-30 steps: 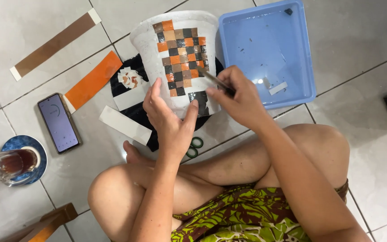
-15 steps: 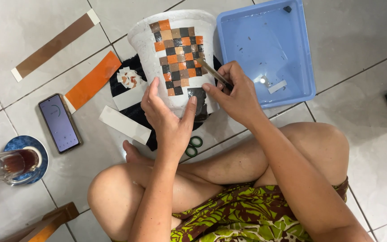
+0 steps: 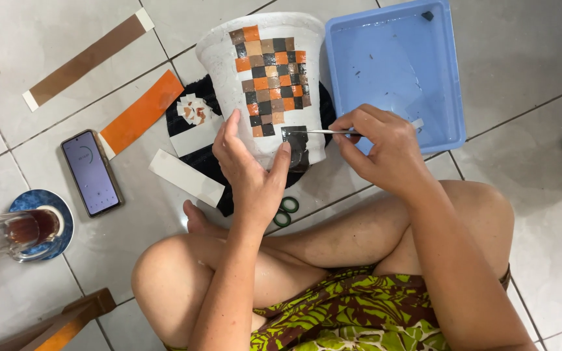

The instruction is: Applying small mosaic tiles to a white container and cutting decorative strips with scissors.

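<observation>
Tweezers [image 3: 323, 132] in right hand [image 3: 385, 153] now level at dark tiles [image 3: 296, 146]; left hand [image 3: 250, 169], fingers spread, steadies white pot [image 3: 229, 55].

The pot [image 3: 265, 84] lies on its side on the floor [image 3: 521, 58], just ahead of the person's crossed legs [image 3: 307, 247], resting partly on a mat [image 3: 193, 159]. The left hand [image 3: 248, 172] presses against its near wall; the right hand [image 3: 378, 146] holds a thin tool [image 3: 323, 132] whose tip touches that wall. A tray [image 3: 450, 71] sits immediately right of the pot. Scissors [image 3: 286, 211] lie between pot and legs. Left of the pot lie strips [image 3: 141, 114], then a phone [image 3: 91, 172], and farther left a glass [image 3: 8, 235] standing on a saucer [image 3: 53, 201].
</observation>
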